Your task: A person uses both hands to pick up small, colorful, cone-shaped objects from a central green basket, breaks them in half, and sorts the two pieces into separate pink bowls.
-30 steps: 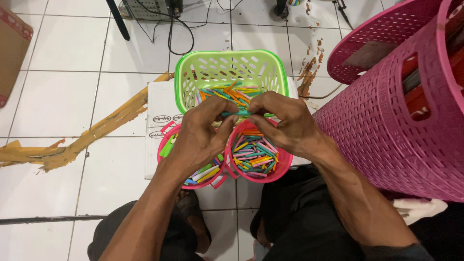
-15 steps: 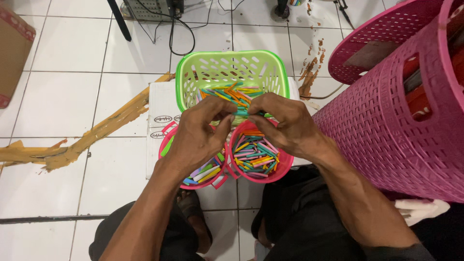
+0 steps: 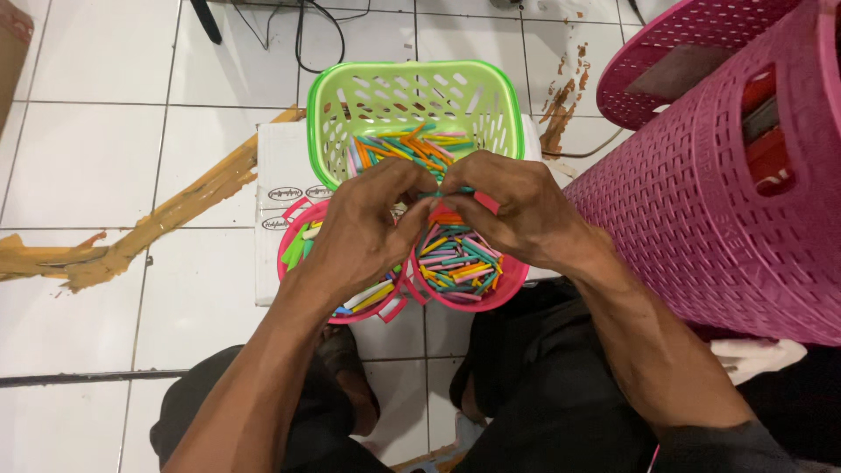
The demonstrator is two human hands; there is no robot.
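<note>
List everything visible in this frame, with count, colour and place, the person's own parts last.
green basket: one, lime green, top centre, holds coloured sticks
small pink baskets: two, pink, side by side below the green one, both hold sticks
coloured sticks: many, mixed colours, in all three baskets
white box: one, under the baskets
large pink hampers: two, pink, right side
tiled floor: white, with brown smears
left hand: over the left pink basket, fingertips meeting the right hand's
right hand: pinching a teal stick

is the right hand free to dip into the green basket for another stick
Probably not at once: the right hand and left hand pinch a teal stick together. The green basket is open and unobstructed just beyond.
</note>
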